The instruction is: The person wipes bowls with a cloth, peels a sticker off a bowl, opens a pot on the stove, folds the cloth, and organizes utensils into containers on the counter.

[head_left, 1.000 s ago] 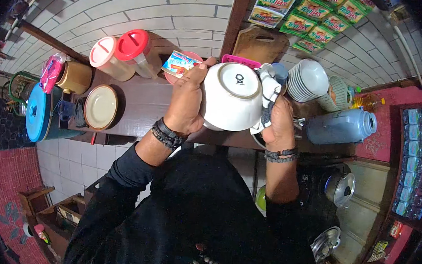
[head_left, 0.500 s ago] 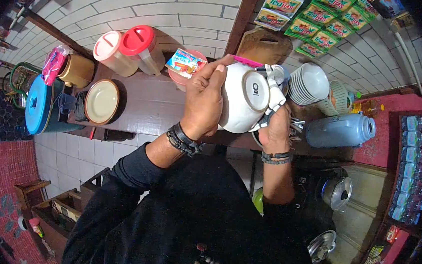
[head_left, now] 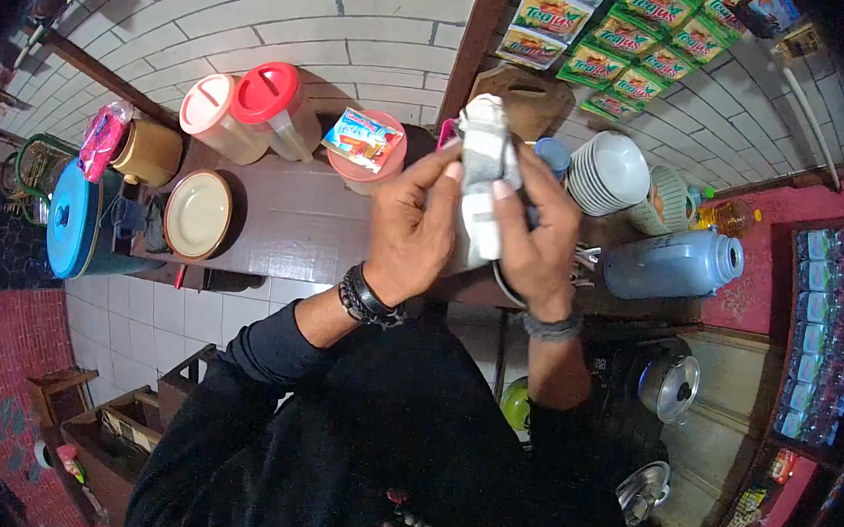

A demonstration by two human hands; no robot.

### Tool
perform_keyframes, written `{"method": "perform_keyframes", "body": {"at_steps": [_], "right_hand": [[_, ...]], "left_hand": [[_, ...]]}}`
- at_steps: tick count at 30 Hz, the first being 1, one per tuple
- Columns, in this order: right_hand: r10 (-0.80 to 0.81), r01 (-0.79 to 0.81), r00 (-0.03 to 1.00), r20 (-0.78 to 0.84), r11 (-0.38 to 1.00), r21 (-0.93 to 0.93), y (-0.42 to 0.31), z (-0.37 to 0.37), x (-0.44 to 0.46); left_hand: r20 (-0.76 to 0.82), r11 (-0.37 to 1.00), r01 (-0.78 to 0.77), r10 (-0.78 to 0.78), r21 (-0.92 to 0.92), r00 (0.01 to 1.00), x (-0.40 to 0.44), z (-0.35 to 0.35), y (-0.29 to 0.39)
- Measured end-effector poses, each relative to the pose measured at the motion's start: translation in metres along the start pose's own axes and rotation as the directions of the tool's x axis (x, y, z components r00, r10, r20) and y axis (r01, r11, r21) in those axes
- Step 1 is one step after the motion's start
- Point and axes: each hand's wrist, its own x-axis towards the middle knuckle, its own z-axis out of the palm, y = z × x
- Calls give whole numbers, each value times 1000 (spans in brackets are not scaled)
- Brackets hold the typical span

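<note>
A white cloth with grey stripes [head_left: 482, 183] is bunched upright between my two hands, in front of the brown table. My left hand [head_left: 412, 225] is closed at its left side, with the thumb pointing up along it. A pale strip of the white bowl [head_left: 463, 254] shows low between the hands; the rest is hidden by fingers and cloth. On the other side my right hand [head_left: 542, 236] grips the cloth, its thumb pressed on the front. Just beyond the right hand stands a stack of white bowls [head_left: 611, 172].
On the table [head_left: 296, 214] are a cream plate [head_left: 198, 212], lidded pitchers [head_left: 273, 110], and a pink container [head_left: 385, 165] with a sachet on top. A blue flask [head_left: 673, 260] lies at right. Below it are a stove and a lidded pot [head_left: 672, 389]. Drink sachets [head_left: 622, 40] hang above.
The bowl has turned, so its round base no longer faces me. The cloth has come up to the middle between both hands, and my right hand has risen and moved left with it.
</note>
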Motion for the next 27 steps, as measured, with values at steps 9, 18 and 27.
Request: {"method": "perform_keyframes", "body": {"at_steps": [9,18,27], "right_hand": [[-155,124,975,-156,973,-196,-13,38,-25],[579,-256,791,196,22,967,16,34,5],[536,-396,762,364,-59,916,67,22,-19]], "left_hand": [[-40,960,-246,253,131,967,28,-15,16],[83,793,-511,515,331,853,-1,-17,22],[284,944,-260,198,203,938,11,-21,43]]}}
